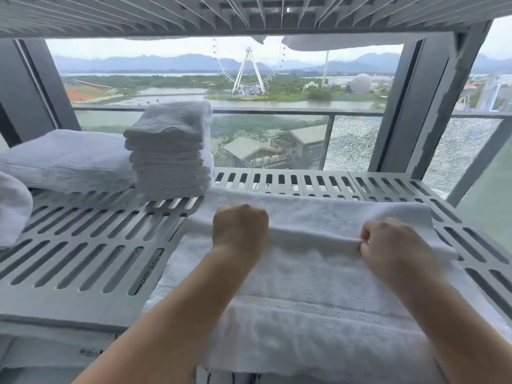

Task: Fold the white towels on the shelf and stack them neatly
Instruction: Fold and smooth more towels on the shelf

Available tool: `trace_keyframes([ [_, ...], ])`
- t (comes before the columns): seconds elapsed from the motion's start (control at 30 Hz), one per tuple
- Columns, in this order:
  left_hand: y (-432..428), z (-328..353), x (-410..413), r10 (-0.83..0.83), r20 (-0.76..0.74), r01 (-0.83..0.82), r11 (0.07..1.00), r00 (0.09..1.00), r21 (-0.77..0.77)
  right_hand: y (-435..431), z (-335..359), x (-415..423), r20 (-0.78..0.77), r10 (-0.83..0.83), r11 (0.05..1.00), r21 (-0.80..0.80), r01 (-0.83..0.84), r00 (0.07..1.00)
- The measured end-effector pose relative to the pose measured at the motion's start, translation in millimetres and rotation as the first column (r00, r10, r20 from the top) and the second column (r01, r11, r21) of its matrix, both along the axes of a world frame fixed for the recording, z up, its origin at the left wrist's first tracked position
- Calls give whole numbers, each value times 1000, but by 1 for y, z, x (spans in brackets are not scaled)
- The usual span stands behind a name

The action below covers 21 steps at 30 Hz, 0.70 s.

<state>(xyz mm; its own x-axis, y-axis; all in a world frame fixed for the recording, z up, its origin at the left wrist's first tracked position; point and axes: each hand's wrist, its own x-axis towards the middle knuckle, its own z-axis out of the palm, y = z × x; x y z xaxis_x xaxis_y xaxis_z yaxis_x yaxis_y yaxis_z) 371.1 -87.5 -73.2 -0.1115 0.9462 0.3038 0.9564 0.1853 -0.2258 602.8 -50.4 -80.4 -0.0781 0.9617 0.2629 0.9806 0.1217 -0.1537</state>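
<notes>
both hands are pinching a crease across the towel, which is lying spread on the shelf and draping over its near edge. left hand is clenching into a fist around the fold, knuckles up; right hand is gripping the same ridge of cloth between thumb and fingers, further from the stack. that stack of folded towels is sitting left of the towel and further back, with a flatter folded towel lying just left of the stack.

the risk, as i am judging it: the hands are holding the ridge at slightly different depths, so the fold is likely coming out skewed. the overhanging part is also pulling down, and a loosened grip could be letting the whole towel slide off the shelf. the stack is leaning a little, so setting another on top carelessly could be toppling it.
</notes>
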Motion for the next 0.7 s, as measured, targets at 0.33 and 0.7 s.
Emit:
trace_keyframes([
  [0.33,-18,-24,0,-2,145,48,948,989,-313,-9,6,3,78,40,966,-260,-18,996],
  [0.7,-10,-31,1,141,334,25,894,932,-447,-74,-27,-21,-135,157,983,-70,-167,978],
])
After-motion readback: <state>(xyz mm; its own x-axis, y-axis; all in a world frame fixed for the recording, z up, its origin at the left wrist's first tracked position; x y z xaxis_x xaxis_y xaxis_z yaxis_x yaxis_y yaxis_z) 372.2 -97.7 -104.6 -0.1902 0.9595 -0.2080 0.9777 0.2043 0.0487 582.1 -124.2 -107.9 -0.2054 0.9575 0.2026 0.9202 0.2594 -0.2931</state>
